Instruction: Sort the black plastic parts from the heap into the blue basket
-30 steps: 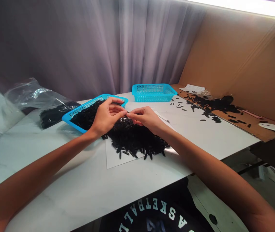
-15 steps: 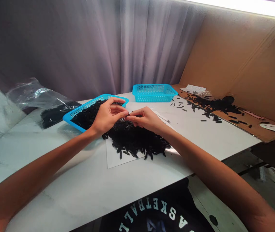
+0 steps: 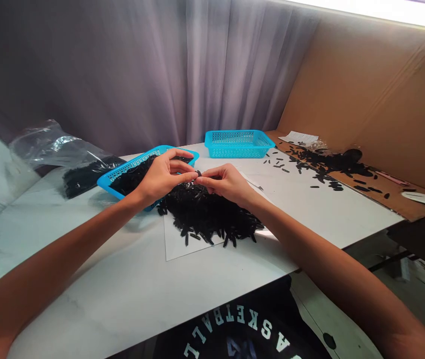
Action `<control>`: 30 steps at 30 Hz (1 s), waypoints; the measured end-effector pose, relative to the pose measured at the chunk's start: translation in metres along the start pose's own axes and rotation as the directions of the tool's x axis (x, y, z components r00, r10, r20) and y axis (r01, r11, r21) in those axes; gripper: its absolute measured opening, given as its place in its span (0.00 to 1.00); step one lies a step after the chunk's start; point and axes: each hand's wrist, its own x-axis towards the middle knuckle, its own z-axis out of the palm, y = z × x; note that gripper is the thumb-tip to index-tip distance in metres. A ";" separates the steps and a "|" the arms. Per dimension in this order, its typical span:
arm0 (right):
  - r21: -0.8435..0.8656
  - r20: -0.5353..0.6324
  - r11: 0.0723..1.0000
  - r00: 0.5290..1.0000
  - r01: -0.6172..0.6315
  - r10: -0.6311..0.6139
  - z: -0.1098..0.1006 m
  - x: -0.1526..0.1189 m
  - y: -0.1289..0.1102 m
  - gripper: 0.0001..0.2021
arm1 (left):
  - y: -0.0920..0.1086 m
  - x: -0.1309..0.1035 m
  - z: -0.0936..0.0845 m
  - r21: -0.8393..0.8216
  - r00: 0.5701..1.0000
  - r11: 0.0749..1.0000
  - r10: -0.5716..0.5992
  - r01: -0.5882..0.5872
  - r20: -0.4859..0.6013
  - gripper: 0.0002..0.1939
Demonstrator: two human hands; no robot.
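Left hand (image 3: 159,178), right hand (image 3: 231,185) pinching black piece (image 3: 199,173) above pile (image 3: 212,214), basket (image 3: 104,184) at 10 o'clock; looks like piece-handling, needs steady fingertips

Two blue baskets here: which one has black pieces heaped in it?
The left-hand blue basket, beside the clear plastic bag. Black pieces are piled inside it, while none are visible in the far blue basket by the curtain.

Glossy black pieces heap on smooth white paper (image 3: 174,245); behind the heap (image 3: 212,214), a blue plastic basket (image 3: 239,151).
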 end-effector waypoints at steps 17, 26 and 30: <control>-0.076 0.011 0.997 1.000 0.011 -0.010 -0.001 0.000 0.001 0.18 | -0.001 -0.001 0.004 -0.062 0.999 0.998 -0.024 0.023 -0.026 0.24; -0.041 0.010 0.998 0.999 -0.044 0.044 0.000 0.000 0.000 0.17 | -0.004 0.000 0.004 -0.079 0.999 0.997 -0.027 0.024 -0.031 0.22; -0.052 0.026 0.996 0.997 -0.068 0.069 -0.001 -0.001 -0.001 0.16 | -0.006 0.000 0.004 -0.065 0.999 0.998 -0.009 0.006 -0.046 0.21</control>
